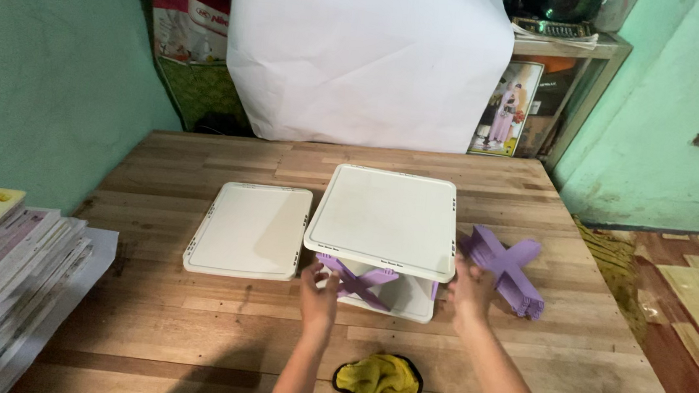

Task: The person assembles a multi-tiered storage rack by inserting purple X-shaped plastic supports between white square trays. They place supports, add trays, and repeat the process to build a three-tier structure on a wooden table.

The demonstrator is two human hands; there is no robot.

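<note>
Person is working at the near edge of a two-tier rack (383, 225) sitting mid-table, just right of centre.

- Rack: white square top shelf (386, 215) is sitting raised over a white bottom shelf (407, 304), with a purple cross brace (361, 280) showing between them on the near face.
- Left hand (320, 291) is touching the brace's left end under the top shelf's near-left corner. Grip is loosely curled, fingers partly open; whether it is pinching the brace cannot be told.
- Right hand (469, 290) is resting against the rack's near-right corner, fingers partly hidden by the shelf edge. Grip state there: cannot tell.
- Key relation: rack is lying straight ahead of both hands, brace running side to side across the near face. Left hand is nearer the brace; right hand is nearer the spare purple braces (505, 267) stacked just right of the rack.
- Spare white shelf (251, 228) is lying flat to the left, near the rack but apart from it.
- Yellow cloth (381, 384) is lying on the wooden table (186, 334) between the forearms.
</note>
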